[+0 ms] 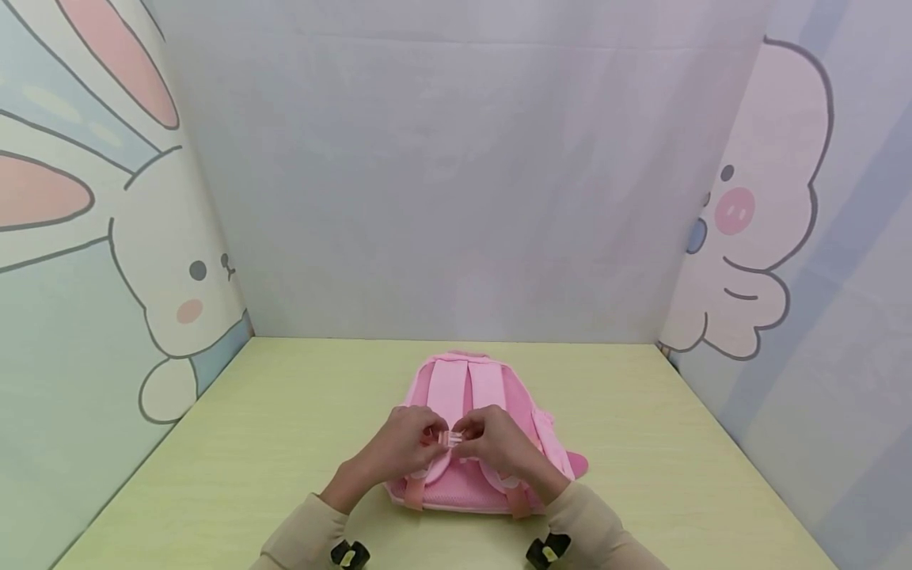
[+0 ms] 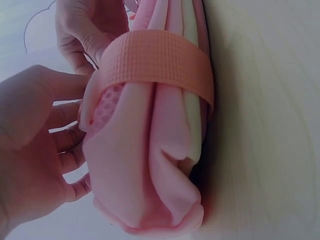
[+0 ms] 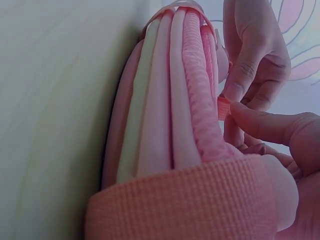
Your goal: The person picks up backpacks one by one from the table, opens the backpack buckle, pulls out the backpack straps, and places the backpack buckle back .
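Note:
A pink backpack (image 1: 463, 495) lies on the table with its two shoulder straps (image 1: 446, 388) facing up. Over its middle, a pale clip buckle (image 1: 451, 438) on an orange strap sits between both hands. From the left, my left hand (image 1: 413, 439) pinches one end of the buckle; my right hand (image 1: 495, 439) pinches the other end. In the right wrist view, thumb and fingers of the left hand (image 3: 260, 55) meet the right hand (image 3: 305, 140) at a short orange strap (image 3: 223, 108). The backpack's side hides the buckle in the left wrist view.
Wide orange webbing (image 2: 155, 57) crosses the backpack's side. A pale yellow-green table (image 1: 285, 427) lies beneath, bounded by a grey back wall (image 1: 463, 190) and side walls with cartoon animals. A dark pink flap (image 1: 578, 464) sticks out at the backpack's right.

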`<state>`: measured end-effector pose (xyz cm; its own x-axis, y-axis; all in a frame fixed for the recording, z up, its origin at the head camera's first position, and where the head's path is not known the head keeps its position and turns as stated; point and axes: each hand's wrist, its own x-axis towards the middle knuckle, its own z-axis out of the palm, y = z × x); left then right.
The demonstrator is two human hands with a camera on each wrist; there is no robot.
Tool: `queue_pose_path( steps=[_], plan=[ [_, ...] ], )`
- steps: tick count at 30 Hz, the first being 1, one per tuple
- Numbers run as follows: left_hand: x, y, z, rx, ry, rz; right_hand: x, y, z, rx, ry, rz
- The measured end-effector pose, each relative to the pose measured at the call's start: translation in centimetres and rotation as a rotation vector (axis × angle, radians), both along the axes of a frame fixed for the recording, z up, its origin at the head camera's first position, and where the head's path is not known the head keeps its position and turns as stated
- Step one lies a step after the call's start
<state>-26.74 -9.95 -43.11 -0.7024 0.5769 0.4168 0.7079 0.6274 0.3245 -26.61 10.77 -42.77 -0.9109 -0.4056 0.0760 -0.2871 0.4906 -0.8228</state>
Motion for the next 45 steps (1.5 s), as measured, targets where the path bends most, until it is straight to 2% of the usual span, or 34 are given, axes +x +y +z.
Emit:
queue_pose_path(
  steps=[7,16,29,32,36,45],
  plan=[
    [0.0,0.1,0.0,-0.002,0.003,0.002,-0.1,-0.1,-0.2,0.029,0.053,-0.017],
    [0.0,0.1,0.6,0.056,-0.077,-0.031,0.0,-0.2,-0.5,0.013,0.068,-0.026],
    [0.0,-0.1,0.8,0.075,-0.124,-0.053,0.0,-0.3,-0.6,0.003,0.092,-0.017],
    [0.1,-0.3,1.0,0.082,-0.161,-0.039,-0.1,-0.2,-0.6,0.007,0.097,-0.016],
    [0.0,-1.0,1.1,0.068,-0.203,0.013,-0.1,-0.2,-0.5,-0.002,0.073,-0.013],
    [-0.4,-2.5,1.4,0.006,-0.226,0.078,0.0,-0.1,-0.5,-0.013,0.077,-0.016]
  ],
)
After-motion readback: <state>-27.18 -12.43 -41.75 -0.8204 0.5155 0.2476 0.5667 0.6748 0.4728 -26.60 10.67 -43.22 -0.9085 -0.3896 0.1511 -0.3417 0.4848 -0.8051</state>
